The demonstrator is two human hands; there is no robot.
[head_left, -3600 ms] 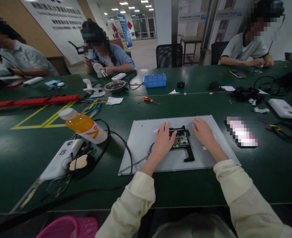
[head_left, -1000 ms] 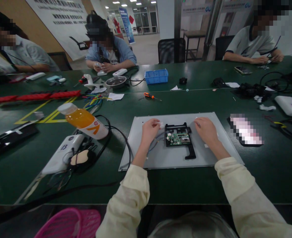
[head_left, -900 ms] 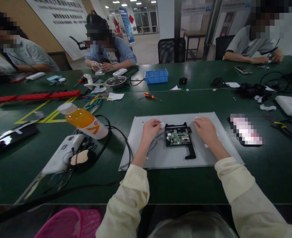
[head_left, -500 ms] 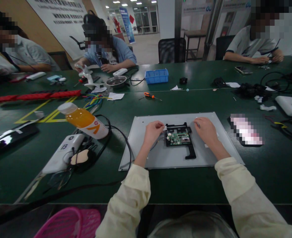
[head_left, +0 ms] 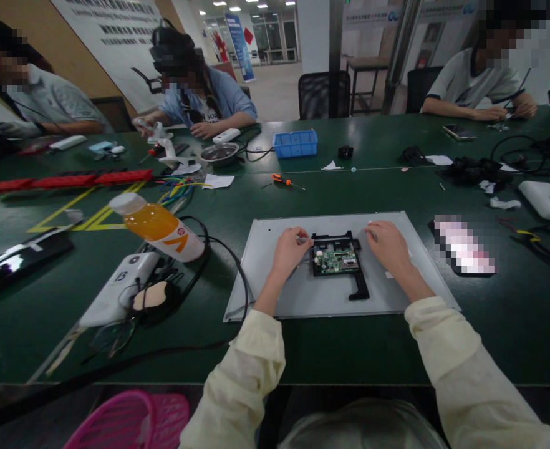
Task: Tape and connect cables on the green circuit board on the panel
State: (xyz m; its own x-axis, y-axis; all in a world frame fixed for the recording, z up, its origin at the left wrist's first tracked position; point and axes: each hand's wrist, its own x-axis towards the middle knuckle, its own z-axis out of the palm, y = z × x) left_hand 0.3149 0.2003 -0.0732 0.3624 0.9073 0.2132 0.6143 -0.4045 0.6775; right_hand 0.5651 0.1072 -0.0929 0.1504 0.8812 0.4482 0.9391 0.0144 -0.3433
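A grey-white flat panel (head_left: 298,302) lies in front of me, carrying a black plastic bracket (head_left: 360,284) with a green circuit board (head_left: 333,260) in it. My left hand (head_left: 290,252) is closed in a pinch at the bracket's upper left edge. A small white piece (head_left: 302,239), partly hidden, shows at its fingertips. A thin cable runs beneath that hand towards the board. Curled closed, my right hand (head_left: 387,246) rests on the panel just right of the bracket. Its fingertips are pressed together, and whatever they may hold is hidden.
Left of the panel are an orange drink bottle (head_left: 160,227), a white power bank (head_left: 120,290) and black cables. A phone (head_left: 464,245) lies to the right. Further back are an orange screwdriver (head_left: 284,181) and a blue basket (head_left: 295,144). Several people sit around the table.
My left hand has shifted slightly right, bringing its fingertips against the bracket's edge; less of the white piece shows. My right hand stays where it was.
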